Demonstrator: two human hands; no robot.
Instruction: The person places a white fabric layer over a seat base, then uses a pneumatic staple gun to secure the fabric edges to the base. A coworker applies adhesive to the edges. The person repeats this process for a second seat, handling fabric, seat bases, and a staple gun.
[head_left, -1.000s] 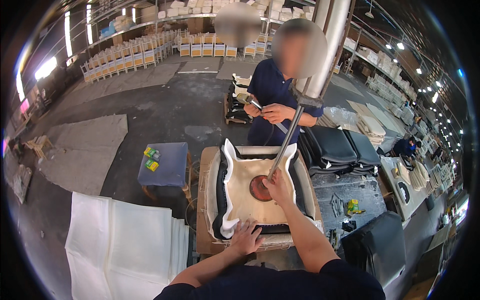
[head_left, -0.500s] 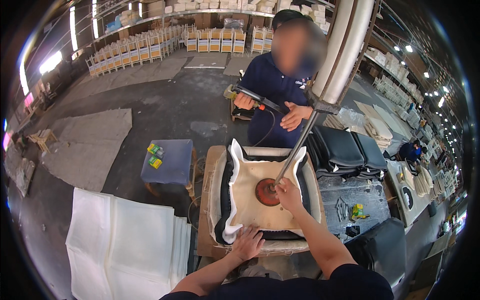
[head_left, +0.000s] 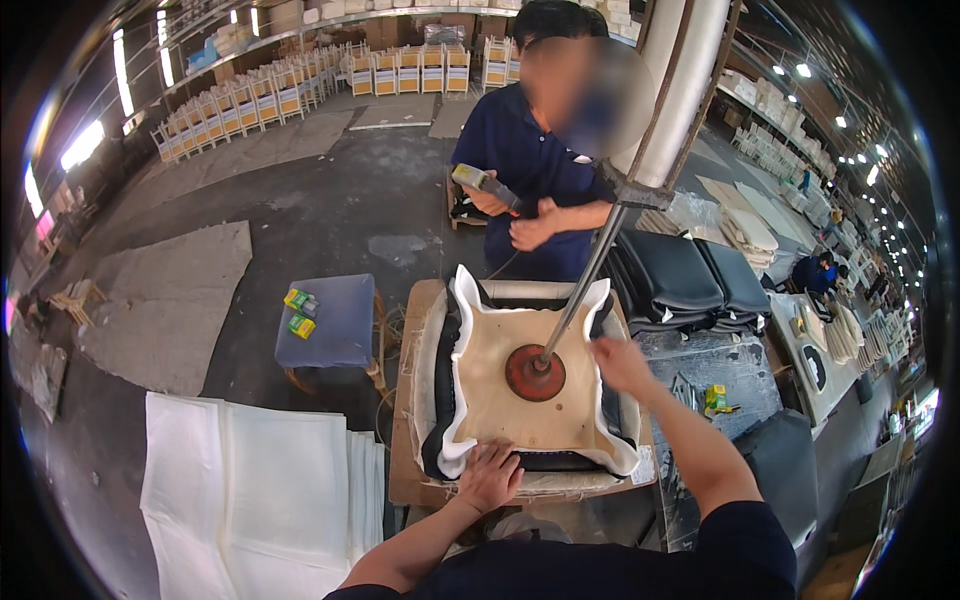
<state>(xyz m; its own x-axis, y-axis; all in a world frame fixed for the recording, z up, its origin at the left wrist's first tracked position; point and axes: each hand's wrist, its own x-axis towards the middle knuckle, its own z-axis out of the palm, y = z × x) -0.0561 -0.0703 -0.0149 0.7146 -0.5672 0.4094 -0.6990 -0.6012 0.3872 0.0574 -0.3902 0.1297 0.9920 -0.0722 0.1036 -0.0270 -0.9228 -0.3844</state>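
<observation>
Upside down before me lies a chair seat: a pale wooden board (head_left: 500,420) ringed by white foam (head_left: 463,350) and black cover material (head_left: 440,400). A red round press foot (head_left: 535,373) on a slanted metal rod (head_left: 585,285) bears on the board's middle. My left hand (head_left: 490,476) rests flat on the seat's near edge, fingers stretched out over the board. At the right edge, beside the upright foam, my right hand (head_left: 624,366) has its fingers curled in; what they hold, if anything, is hidden. Across from me a person holds a staple gun (head_left: 488,187).
A blue stool (head_left: 335,325) with small green-yellow boxes (head_left: 301,326) stands left, near stacked white sheets (head_left: 270,480). At right, black padded seats (head_left: 665,275) lie piled by a work table (head_left: 745,375). A thick white post (head_left: 680,90) rises behind the rod.
My right hand has left the press foot and moved right to the seat's edge. My left hand stays at the near edge. The other person has leaned in and lowered their free hand.
</observation>
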